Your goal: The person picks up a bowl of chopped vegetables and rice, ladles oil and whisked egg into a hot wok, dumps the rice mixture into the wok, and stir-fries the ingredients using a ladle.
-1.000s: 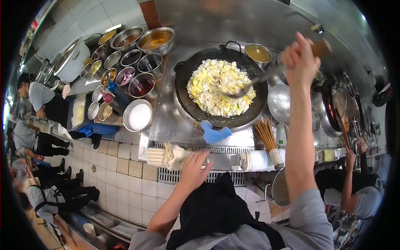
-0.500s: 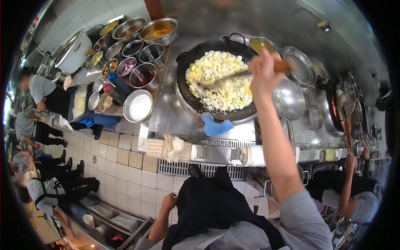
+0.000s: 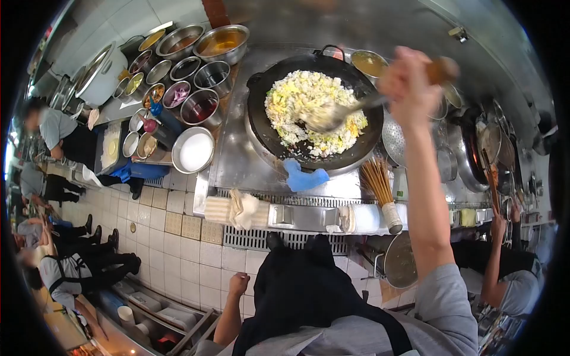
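My right hand [image 3: 409,86], slightly blurred, is wrapped around the handle of a metal ladle [image 3: 328,118] with a wooden end. The ladle's bowl sits in fried rice with egg [image 3: 297,98], and motion smears it. That rice lies in a large black wok [image 3: 258,118] on the steel stove. My left hand [image 3: 239,283] hangs low at my side over the tiled floor, fingers curled in, with nothing visible in it. A blue cloth [image 3: 304,176] rests against the wok's near edge. Right of it lies a bamboo wok brush [image 3: 377,181].
Metal bowls and pots of sauces [image 3: 222,44] crowd the left counter, with a bowl of white contents [image 3: 193,150] nearest. A perforated strainer [image 3: 395,139] is right of the wok. Folded towels [image 3: 236,210] lie on the front rail. Co-workers stand at left and far right.
My right hand has moved right and slightly up, drawing the ladle's bowl rightward through the rice. The bamboo brush has come into clear view. My left hand has barely shifted.
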Demonstrator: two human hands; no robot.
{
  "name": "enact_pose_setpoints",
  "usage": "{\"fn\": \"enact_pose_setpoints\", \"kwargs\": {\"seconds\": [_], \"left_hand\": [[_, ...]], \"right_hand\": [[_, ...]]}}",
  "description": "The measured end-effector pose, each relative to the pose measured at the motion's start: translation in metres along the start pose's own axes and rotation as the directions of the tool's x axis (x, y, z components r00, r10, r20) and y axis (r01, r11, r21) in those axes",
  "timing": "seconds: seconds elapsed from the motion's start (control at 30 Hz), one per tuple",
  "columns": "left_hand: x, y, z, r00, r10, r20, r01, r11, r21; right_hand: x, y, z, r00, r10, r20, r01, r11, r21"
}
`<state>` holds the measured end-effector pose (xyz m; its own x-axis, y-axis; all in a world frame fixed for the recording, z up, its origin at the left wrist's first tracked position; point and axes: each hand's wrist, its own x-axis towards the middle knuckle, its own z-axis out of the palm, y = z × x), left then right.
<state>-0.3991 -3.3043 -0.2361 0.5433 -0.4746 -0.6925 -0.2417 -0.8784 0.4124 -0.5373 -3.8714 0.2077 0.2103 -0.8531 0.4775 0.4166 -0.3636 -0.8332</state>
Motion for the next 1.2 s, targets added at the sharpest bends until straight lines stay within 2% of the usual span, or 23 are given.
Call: {"fn": "enact_pose_setpoints", "kwargs": {"seconds": [0.03,0.07,0.1,0.17,0.2,0.23,0.27,0.3,0.37,0.43,0.47,0.57,0.63,0.7,0.73,0.77,0.83,0.9,0.97,1.03,1.1,1.13,1.2], "left_hand": [[-0.004,0.005,-0.002,0.999,-0.004,-0.046,0.004,1.0,0.003],[0.001,-0.005,0.003,0.997,0.002,-0.08,-0.011,0.994,-0.11],[0.002,0.0,0.001,0.996,0.0,-0.092,-0.01,0.993,-0.114],[0.0,0.013,-0.003,0.995,0.003,-0.103,-0.015,0.994,-0.112],[-0.002,0.027,-0.008,0.995,0.028,-0.095,-0.033,0.999,-0.044],[0.002,0.021,-0.002,0.993,0.074,-0.087,-0.074,0.997,-0.006],[0.008,0.01,0.006,0.99,0.118,-0.076,-0.116,0.993,0.035],[0.018,0.006,0.006,0.984,0.165,-0.067,-0.16,0.984,0.076],[0.016,0.02,0.006,0.994,0.101,-0.046,-0.1,0.995,0.024],[0.02,0.013,0.015,0.998,0.058,0.003,-0.058,0.997,-0.051],[0.02,0.013,0.017,0.994,0.105,-0.008,-0.105,0.994,0.005],[0.011,0.016,0.017,0.996,0.076,-0.043,-0.076,0.997,0.002],[0.009,0.017,0.014,0.997,0.073,-0.04,-0.072,0.997,0.017],[0.002,0.008,0.019,0.999,0.033,-0.019,-0.033,0.999,-0.003],[0.002,-0.001,0.024,0.997,0.078,-0.028,-0.078,0.997,-0.002],[0.0,-0.003,0.024,0.998,0.056,-0.012,-0.056,0.998,-0.007],[-0.003,-0.004,0.026,1.0,0.01,0.016,-0.01,1.0,-0.022],[-0.011,0.003,0.017,1.0,0.012,0.003,-0.012,1.0,-0.01],[0.001,0.009,0.012,0.999,0.045,-0.026,-0.045,0.999,0.001],[0.002,-0.002,0.014,0.996,0.07,-0.052,-0.069,0.998,0.012],[-0.001,0.009,0.004,0.999,0.042,-0.02,-0.042,0.999,0.002],[0.004,0.007,0.004,0.999,0.043,-0.02,-0.042,0.999,0.017],[0.006,0.005,0.0,0.997,0.068,-0.043,-0.068,0.998,0.01]], "right_hand": [[-0.003,-0.016,-0.015,1.0,-0.002,0.021,0.002,0.999,0.036],[-0.014,-0.015,-0.018,0.998,-0.05,-0.034,0.049,0.999,-0.005],[-0.022,-0.007,-0.019,0.991,-0.103,-0.089,0.099,0.994,-0.049],[-0.018,0.049,-0.005,0.94,-0.286,-0.183,0.255,0.95,-0.179],[-0.002,0.063,0.002,0.963,-0.185,-0.198,0.162,0.978,-0.129],[0.024,0.068,0.011,0.992,-0.046,-0.114,0.046,0.999,-0.003],[0.045,0.062,0.028,0.983,-0.1,-0.156,0.089,0.993,-0.076],[0.047,0.044,0.044,0.988,-0.077,-0.131,0.072,0.997,-0.041],[0.031,0.011,0.061,0.994,-0.109,-0.031,0.11,0.993,0.047],[0.012,0.046,0.054,0.972,-0.219,0.089,0.219,0.976,0.009],[0.01,0.084,0.037,0.954,-0.145,0.264,0.136,0.989,0.053],[0.046,0.05,0.064,0.983,0.152,0.104,-0.131,0.974,-0.182],[0.057,0.029,0.068,0.993,0.102,0.065,-0.099,0.994,-0.056],[0.041,0.021,0.055,0.993,-0.099,0.06,0.093,0.991,0.092],[0.031,0.042,0.047,0.985,-0.156,0.07,0.145,0.98,0.139],[0.02,0.055,0.051,0.964,-0.208,0.167,0.198,0.977,0.077],[0.034,0.058,0.05,0.969,0.098,0.227,-0.088,0.995,-0.053],[0.06,0.046,0.075,0.973,0.211,0.098,-0.19,0.963,-0.189],[0.057,0.021,0.085,0.995,0.083,0.061,-0.079,0.994,-0.069],[0.036,0.037,0.071,0.983,-0.075,0.165,0.055,0.991,0.125],[0.014,0.069,0.068,0.939,-0.04,0.343,0.029,0.999,0.039],[0.026,0.069,0.07,0.932,0.063,0.357,-0.035,0.996,-0.084],[0.055,0.062,0.08,0.969,0.14,0.205,-0.101,0.977,-0.189]]}}
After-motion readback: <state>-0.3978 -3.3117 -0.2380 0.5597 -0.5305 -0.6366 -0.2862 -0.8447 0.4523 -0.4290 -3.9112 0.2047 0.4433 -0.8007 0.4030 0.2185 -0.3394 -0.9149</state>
